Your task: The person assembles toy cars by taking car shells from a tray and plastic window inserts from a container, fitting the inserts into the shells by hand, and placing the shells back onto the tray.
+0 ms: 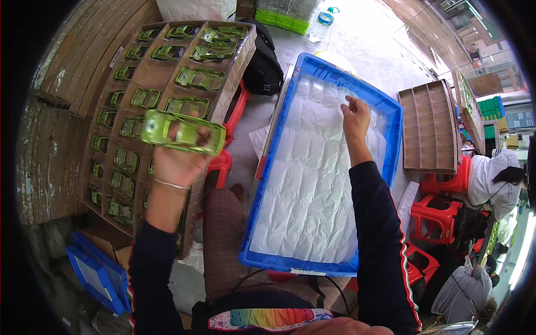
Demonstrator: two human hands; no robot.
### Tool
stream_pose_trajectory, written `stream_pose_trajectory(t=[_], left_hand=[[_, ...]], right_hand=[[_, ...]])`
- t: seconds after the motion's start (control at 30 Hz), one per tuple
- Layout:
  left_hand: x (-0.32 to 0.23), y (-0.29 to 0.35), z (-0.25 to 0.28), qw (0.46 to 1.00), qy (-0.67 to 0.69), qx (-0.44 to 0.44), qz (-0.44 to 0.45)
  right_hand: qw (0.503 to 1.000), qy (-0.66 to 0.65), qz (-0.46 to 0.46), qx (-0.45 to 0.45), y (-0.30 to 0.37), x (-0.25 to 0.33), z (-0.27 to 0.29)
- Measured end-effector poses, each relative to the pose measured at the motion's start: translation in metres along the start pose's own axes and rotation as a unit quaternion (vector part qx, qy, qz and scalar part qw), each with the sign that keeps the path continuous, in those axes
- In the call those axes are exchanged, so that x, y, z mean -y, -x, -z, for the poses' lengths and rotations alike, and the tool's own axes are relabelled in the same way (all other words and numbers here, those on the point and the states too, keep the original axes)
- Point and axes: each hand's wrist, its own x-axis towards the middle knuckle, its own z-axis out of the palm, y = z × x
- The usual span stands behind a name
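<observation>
My left hand [181, 162] holds up a green toy car body shell [184, 132], gripping it from below, above the left carton. That divided brown carton [162, 67] has several more green car shells in its compartments, such as one shell [200, 79] near its right side. My right hand [357, 120] hangs over the far part of a blue plastic tray [254, 229], its fingers curled together. Whatever those fingers hold, if anything, is too small to make out. White crinkled paper [304, 184] lines the tray, with clear plastic pockets [316, 91] along its far end.
Stacked cardboard [67, 67] rises at the far left. A black bag [265, 61] and a water bottle [322, 25] stand beyond. To the right are another divided carton [429, 128], red stools [435, 218] and seated people. Blue bins [95, 273] sit at lower left.
</observation>
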Motion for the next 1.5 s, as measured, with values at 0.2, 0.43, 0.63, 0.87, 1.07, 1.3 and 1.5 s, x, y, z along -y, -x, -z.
stream_pose_trajectory(t=[0.2, 0.43, 0.63, 0.87, 1.07, 1.3, 1.5], left_hand=[[0.072, 0.008, -0.018, 0.994, 0.020, -0.083, 0.064], [0.141, 0.029, -0.003, 0.981, 0.061, -0.115, 0.144], [0.156, 0.062, -0.015, 0.979, -0.032, -0.182, 0.086], [0.168, 0.094, -0.030, 0.983, -0.080, -0.159, 0.053], [0.177, 0.102, -0.042, 0.986, -0.088, -0.135, 0.048], [0.182, 0.113, -0.049, 0.987, -0.038, -0.146, 0.057], [0.183, 0.116, -0.043, 0.988, -0.068, -0.121, 0.061]], right_hand=[[0.818, -0.519, -0.233, 0.087, 0.053, 0.022, 0.040], [0.839, -0.437, -0.269, 0.181, 0.144, 0.048, 0.103], [0.879, -0.421, -0.117, 0.189, 0.218, 0.091, 0.134], [0.953, -0.270, 0.073, 0.114, 0.272, 0.154, 0.169], [0.943, -0.085, 0.313, 0.082, 0.298, 0.173, 0.171], [0.910, 0.044, 0.398, 0.112, 0.312, 0.182, 0.169], [0.890, 0.115, 0.412, 0.156, 0.311, 0.195, 0.176]])
